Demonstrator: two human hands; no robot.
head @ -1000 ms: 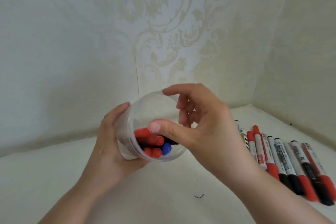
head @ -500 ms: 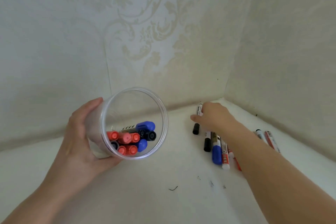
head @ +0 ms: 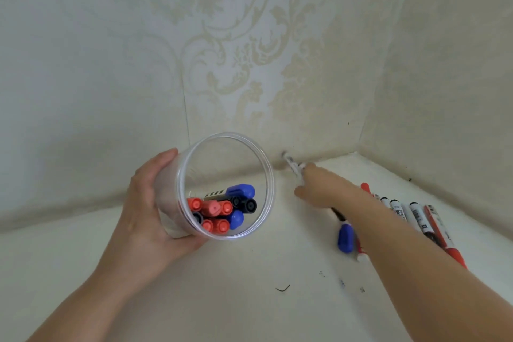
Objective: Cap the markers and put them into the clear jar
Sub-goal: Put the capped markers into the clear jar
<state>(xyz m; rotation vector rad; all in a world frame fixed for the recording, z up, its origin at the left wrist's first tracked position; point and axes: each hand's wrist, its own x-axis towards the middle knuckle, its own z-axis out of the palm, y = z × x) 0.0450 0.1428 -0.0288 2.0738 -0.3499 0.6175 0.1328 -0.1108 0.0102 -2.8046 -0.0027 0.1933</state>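
My left hand (head: 144,211) grips the clear jar (head: 266,175), tilted with its mouth toward me. Inside it lie several capped markers (head: 222,209) with red, blue and black caps. My right hand (head: 324,189) is to the right of the jar, closed around a white-barrelled marker (head: 291,165) whose end sticks out up and to the left; the hand is blurred. Under and beyond my right forearm, a row of markers (head: 416,214) lies on the white surface, among them one with a blue cap (head: 345,238).
The white surface (head: 249,300) meets patterned walls in a corner at the back right (head: 358,151). A small dark curl (head: 283,288) and a few dark specks lie on the surface near the front.
My right hand left the jar's mouth, reached to the marker row on the right and lifted a marker off the surface. The jar stayed in my left hand.
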